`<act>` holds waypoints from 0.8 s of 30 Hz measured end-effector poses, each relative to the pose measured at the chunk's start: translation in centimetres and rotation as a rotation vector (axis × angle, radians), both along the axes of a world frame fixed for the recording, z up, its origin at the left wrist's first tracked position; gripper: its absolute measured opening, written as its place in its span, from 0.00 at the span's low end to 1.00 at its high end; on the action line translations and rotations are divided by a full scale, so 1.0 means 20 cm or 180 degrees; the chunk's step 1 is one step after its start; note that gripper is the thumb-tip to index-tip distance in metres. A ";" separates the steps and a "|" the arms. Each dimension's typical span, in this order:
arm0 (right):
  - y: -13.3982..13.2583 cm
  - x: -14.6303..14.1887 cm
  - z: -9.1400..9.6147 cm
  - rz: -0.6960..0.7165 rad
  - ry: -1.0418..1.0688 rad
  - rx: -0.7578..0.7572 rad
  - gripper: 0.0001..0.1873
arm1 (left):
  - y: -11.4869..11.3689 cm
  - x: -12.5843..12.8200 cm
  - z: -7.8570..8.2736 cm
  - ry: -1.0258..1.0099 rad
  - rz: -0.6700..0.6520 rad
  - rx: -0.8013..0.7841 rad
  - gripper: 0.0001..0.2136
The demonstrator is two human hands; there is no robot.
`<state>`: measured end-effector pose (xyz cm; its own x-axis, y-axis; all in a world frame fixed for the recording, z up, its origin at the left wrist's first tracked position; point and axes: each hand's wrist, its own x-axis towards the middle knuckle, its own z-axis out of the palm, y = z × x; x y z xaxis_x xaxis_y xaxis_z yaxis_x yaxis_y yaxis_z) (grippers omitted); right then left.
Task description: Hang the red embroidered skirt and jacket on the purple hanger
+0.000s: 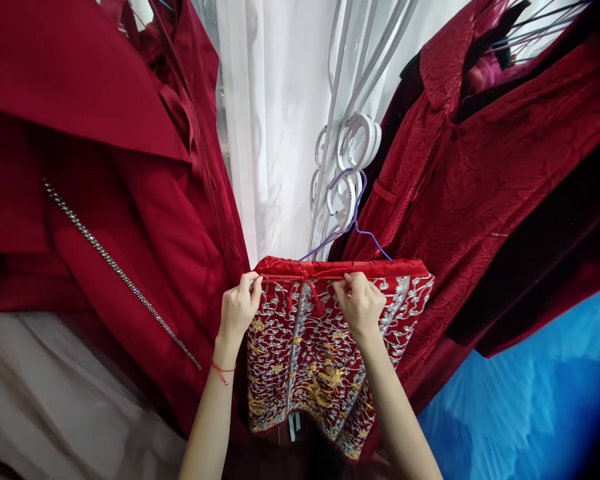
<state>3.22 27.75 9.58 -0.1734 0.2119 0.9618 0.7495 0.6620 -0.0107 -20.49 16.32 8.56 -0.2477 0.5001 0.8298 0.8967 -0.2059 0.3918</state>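
Note:
A red skirt (325, 360) with silver and gold embroidery hangs in front of me, its plain red waistband (330, 269) uppermost. My left hand (240, 303) is closed on the left end of the waistband, pinching its edge or the thin red cord there. Farther right along the same edge, my right hand (360, 300) is closed too, its fingertips mostly hidden. Between the hands, a red drawstring (313, 297) is tied and its ends dangle over the embroidery. The purple wire hanger (356, 217) rises out of the waist opening.
Red garments (145, 220) hang on the left, one with a glittering trim. On the right hang a patterned red garment (480, 193) and dark velvet. A white scrolled metal stand (357, 143) rises behind the skirt, before white drapery (280, 120). Blue fabric (525, 393) spreads lower right.

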 end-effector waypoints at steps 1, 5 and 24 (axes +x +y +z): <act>-0.01 0.00 0.00 -0.0013 -0.0024 -0.0015 0.10 | 0.00 -0.01 0.00 0.0026 0.0012 0.0020 0.09; -0.08 0.00 0.01 0.0054 0.0197 -0.0374 0.08 | -0.02 0.00 0.00 0.0022 0.0001 0.0020 0.09; -0.26 -0.15 0.02 0.1310 0.0435 -0.1674 0.10 | -0.04 0.31 0.12 -0.0591 -0.0581 -0.0869 0.10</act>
